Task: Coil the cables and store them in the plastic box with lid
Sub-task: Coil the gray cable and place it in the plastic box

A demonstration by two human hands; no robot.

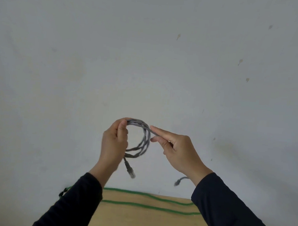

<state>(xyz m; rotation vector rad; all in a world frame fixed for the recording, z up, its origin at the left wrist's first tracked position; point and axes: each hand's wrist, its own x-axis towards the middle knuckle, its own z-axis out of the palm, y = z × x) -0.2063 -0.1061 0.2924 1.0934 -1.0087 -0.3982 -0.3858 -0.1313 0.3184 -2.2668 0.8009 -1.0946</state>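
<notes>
A grey network cable (145, 139) is wound into a small loop of several turns, held up in front of a pale wall. My left hand (114, 144) grips the loop's left side, thumb over the top strands. My right hand (175, 153) pinches a strand at the loop's upper right between thumb and forefinger. One plug end (130, 170) hangs below my left hand. The other end (178, 182) dangles under my right wrist. A green cable (147, 206) lies in two lines across the wooden table below. The plastic box is out of view.
The wooden table top (138, 222) shows only at the bottom, between my dark sleeves. The green cable's end (63, 192) hangs off past the table's left edge. A bare, stained wall (148, 60) fills the rest of the view.
</notes>
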